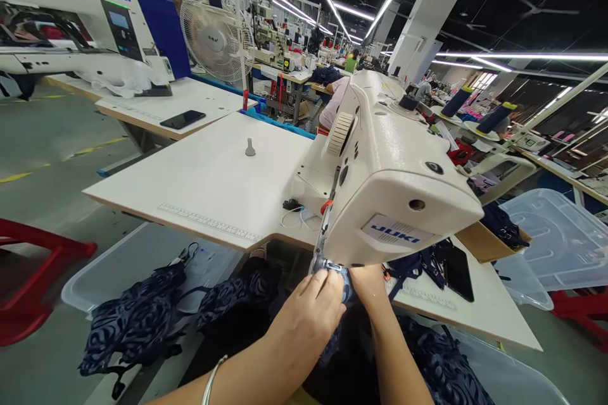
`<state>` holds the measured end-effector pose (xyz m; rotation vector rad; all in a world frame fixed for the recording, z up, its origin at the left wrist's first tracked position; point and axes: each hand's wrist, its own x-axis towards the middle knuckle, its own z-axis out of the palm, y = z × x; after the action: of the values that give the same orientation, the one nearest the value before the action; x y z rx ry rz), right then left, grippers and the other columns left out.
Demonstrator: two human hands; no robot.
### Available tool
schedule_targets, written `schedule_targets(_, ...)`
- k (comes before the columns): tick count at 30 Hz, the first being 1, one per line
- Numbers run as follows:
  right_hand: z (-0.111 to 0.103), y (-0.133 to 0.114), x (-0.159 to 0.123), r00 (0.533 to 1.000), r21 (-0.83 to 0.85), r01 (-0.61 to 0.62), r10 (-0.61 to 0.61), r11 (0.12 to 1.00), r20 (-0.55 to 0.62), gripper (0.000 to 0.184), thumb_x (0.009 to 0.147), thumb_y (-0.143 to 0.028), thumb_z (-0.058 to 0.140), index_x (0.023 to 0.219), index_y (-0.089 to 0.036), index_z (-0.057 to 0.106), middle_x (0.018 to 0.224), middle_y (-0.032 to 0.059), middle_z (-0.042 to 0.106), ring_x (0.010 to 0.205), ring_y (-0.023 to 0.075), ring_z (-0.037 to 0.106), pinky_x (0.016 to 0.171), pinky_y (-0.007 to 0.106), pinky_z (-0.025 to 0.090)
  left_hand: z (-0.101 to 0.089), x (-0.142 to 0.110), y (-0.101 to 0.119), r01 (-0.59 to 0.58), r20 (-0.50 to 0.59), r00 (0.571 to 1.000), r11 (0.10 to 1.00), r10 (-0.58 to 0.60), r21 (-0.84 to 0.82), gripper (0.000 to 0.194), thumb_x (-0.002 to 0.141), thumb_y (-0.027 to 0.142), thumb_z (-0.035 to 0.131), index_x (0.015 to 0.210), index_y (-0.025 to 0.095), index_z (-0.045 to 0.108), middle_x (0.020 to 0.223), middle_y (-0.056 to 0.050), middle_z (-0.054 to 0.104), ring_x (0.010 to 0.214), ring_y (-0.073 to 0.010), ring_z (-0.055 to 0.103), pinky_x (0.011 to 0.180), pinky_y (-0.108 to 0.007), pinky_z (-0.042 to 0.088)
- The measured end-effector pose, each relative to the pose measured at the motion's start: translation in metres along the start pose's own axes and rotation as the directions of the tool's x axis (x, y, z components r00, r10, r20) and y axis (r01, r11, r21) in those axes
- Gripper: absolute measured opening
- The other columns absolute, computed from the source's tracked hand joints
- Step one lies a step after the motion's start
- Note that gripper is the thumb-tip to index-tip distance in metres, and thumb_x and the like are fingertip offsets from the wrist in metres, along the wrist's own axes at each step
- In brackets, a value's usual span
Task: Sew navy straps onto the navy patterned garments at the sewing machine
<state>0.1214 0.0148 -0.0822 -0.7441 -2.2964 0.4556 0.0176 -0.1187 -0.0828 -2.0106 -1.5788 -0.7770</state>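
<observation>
A white JUKI sewing machine (403, 209) stands in front of me, its narrow arm end (322, 253) pointing toward my body. My left hand (316, 307) is closed on a blue patterned fabric piece (348, 285) right at that arm end, fingertips pressed beside a small metal fitting (332, 265). On the other side of the cloth is my right hand (368, 281), close against it under the machine head. The machine head hides its fingers. More of the dark fabric hangs down between my forearms toward my lap.
Navy patterned garments with straps (137, 310) lie over a clear plastic bin (76, 281) at left. A phone (458, 273) and dark straps (420, 266) rest on the table's right side. Another phone (183, 119) lies farther left, near a fan (216, 41). Red stools (38, 285) flank the table.
</observation>
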Motion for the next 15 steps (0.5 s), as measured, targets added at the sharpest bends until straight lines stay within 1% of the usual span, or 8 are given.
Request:
schedule_targets(3, 0.003, 0.005, -0.004, 0.998, 0.05, -0.05, 0.048, 0.997, 0.044, 0.039, 0.076, -0.013, 0.036, 0.093, -0.02, 0.071, 0.084, 0.0089, 0.072, 0.102, 0.0262, 0.062, 0.089, 0.04, 0.051, -0.004, 0.0, 0.0, 0.01, 0.002, 1.0, 1.0, -0.01, -0.011, 0.03, 0.092, 0.017, 0.045, 0.116, 0.004, 0.057, 0.109, -0.013, 0.065, 0.098, -0.0235, 0.059, 0.083, -0.034, 0.047)
schedule_targets(5, 0.004, 0.007, -0.005, 0.996, 0.096, -0.08, 0.076, 0.992, 0.051, 0.037, 0.076, -0.014, 0.038, 0.092, -0.02, 0.071, 0.083, 0.0085, 0.072, 0.101, 0.0266, 0.062, 0.087, 0.04, 0.052, -0.006, -0.005, -0.003, 0.045, 0.011, 0.999, 0.993, -0.044, -0.111, 0.032, 0.091, 0.02, 0.048, 0.12, 0.007, 0.054, 0.11, -0.012, 0.063, 0.101, -0.0229, 0.058, 0.087, -0.034, 0.047)
schedule_targets(7, 0.004, 0.008, -0.003, 0.993, 0.148, -0.113, 0.108, 0.983, 0.041, 0.034, 0.075, -0.015, 0.041, 0.091, -0.021, 0.071, 0.083, 0.0082, 0.072, 0.101, 0.0267, 0.062, 0.086, 0.039, 0.052, -0.005, -0.016, -0.007, 0.143, -0.003, 0.989, 0.955, -0.148, -0.26, 0.035, 0.091, 0.027, 0.052, 0.122, 0.011, 0.05, 0.115, -0.013, 0.059, 0.108, -0.0235, 0.054, 0.094, -0.036, 0.046)
schedule_targets(9, 0.005, 0.007, -0.001, 0.99, 0.192, -0.144, 0.142, 0.971, 0.026, 0.032, 0.075, -0.017, 0.044, 0.092, -0.021, 0.071, 0.084, 0.0084, 0.072, 0.1, 0.0266, 0.063, 0.085, 0.038, 0.053, -0.002, -0.031, -0.015, 0.314, 0.02, 0.941, 0.848, -0.339, -0.426, 0.044, 0.089, 0.037, 0.055, 0.124, 0.013, 0.045, 0.118, -0.016, 0.055, 0.111, -0.0246, 0.053, 0.094, -0.038, 0.046)
schedule_targets(11, 0.005, 0.005, 0.0, 0.986, 0.221, -0.164, 0.166, 0.962, 0.009, 0.03, 0.077, -0.019, 0.045, 0.095, -0.02, 0.07, 0.085, 0.0088, 0.072, 0.099, 0.0264, 0.063, 0.084, 0.039, 0.053, -0.001, -0.046, -0.028, 0.5, 0.214, 0.855, 0.643, -0.472, -0.58, 0.051, 0.088, 0.045, 0.055, 0.126, 0.013, 0.042, 0.112, -0.014, 0.057, 0.1, -0.022, 0.058, 0.083, -0.032, 0.05)
schedule_targets(12, 0.005, 0.004, 0.0, 0.985, 0.233, -0.168, 0.173, 0.958, 0.002, 0.03, 0.077, -0.021, 0.046, 0.096, -0.019, 0.069, 0.086, 0.009, 0.072, 0.099, 0.0262, 0.063, 0.083, 0.039, 0.054, -0.001, -0.052, -0.036, 0.582, 0.365, 0.808, 0.528, -0.463, -0.618, 0.048, 0.088, 0.048, 0.053, 0.122, 0.014, 0.046, 0.103, -0.01, 0.06, 0.09, -0.0199, 0.06, 0.077, -0.028, 0.05)
schedule_targets(14, 0.006, 0.001, 0.0, 0.981, 0.268, -0.181, 0.194, 0.946, -0.022, 0.03, 0.078, -0.023, 0.047, 0.097, -0.018, 0.069, 0.086, 0.0094, 0.072, 0.098, 0.0259, 0.063, 0.084, 0.039, 0.054, -0.004, -0.064, -0.054, 0.71, 0.627, 0.703, 0.367, -0.335, -0.601, 0.036, 0.089, 0.05, 0.05, 0.096, 0.016, 0.06, 0.078, -0.001, 0.059, 0.072, -0.0155, 0.056, 0.065, -0.023, 0.044)
schedule_targets(15, 0.006, 0.0, -0.001, 0.977, 0.29, -0.19, 0.209, 0.938, -0.037, 0.029, 0.078, -0.024, 0.048, 0.098, -0.018, 0.069, 0.087, 0.0096, 0.072, 0.098, 0.0257, 0.063, 0.084, 0.039, 0.053, -0.007, -0.069, -0.064, 0.756, 0.708, 0.651, 0.322, -0.275, -0.57, 0.039, 0.089, 0.051, 0.049, 0.079, 0.016, 0.06, 0.068, 0.001, 0.053, 0.065, -0.0136, 0.051, 0.061, -0.021, 0.04)
